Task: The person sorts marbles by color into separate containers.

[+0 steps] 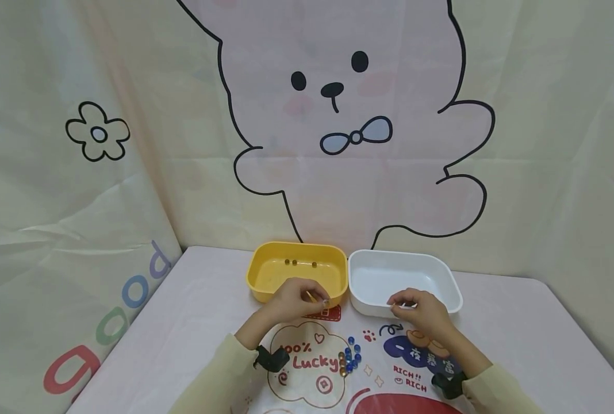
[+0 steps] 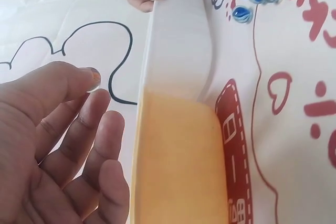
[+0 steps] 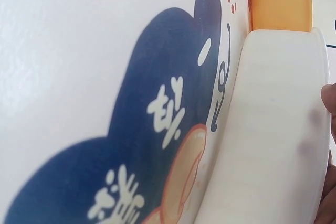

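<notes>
My left hand is over the front rim of the yellow basin. Its thumb and index finger pinch a small marble with an orange streak. Three brownish marbles lie on the yellow basin's floor. At the front rim of the white basin, my right hand has its thumb and fingertips drawn close together. Whether anything sits between them is too small to tell. In the right wrist view only parts of its fingers show at the right edge, past the white wall.
A cluster of blue and amber marbles lies on the printed tablecloth, in front of the basins and between the forearms. The two basins stand side by side at the back, near the curtain with a bear drawing.
</notes>
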The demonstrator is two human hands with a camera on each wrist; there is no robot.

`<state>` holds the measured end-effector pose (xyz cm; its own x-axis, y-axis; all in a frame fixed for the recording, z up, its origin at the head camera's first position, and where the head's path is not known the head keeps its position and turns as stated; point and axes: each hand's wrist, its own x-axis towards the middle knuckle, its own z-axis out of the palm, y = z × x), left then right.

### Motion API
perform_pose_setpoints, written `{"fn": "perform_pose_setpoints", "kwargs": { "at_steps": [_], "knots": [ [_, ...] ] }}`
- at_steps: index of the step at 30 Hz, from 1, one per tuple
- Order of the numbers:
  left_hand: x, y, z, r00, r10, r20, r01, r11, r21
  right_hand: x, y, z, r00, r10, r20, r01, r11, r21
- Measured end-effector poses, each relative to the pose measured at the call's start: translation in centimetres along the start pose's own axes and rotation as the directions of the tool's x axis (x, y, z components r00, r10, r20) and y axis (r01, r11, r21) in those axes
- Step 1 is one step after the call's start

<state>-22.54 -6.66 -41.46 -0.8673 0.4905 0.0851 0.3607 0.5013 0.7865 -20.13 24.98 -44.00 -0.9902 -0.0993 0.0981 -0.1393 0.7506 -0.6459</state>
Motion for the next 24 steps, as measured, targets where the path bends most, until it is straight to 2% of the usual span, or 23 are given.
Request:
{"fn": "perform_pose_setpoints", "kwargs": {
  "at_steps": [5, 15, 24],
  "knots": [
    [0.2, 0.1, -1.0, 1.0, 0.018, -0.022, -0.018, 1.0, 0.011, 0.0, 0.0, 0.0, 1.0, -0.005, -0.002, 0.005, 1.0, 0.001],
    [0.9, -0.2, -3.1, 0.995, -0.001, -0.095, 0.008, 0.998, 0.069, 0.1, 0.3, 0.1, 1.0, 0.001, -0.002, -0.001, 1.0, -0.01],
    [1.6, -0.8, -4.5, 0.991, -0.04, -0.124, 0.041, 0.999, -0.002, 0.0, 0.0, 0.0, 1.0, 0.004, -0.002, -0.004, 1.0, -0.002]
  ]
}}
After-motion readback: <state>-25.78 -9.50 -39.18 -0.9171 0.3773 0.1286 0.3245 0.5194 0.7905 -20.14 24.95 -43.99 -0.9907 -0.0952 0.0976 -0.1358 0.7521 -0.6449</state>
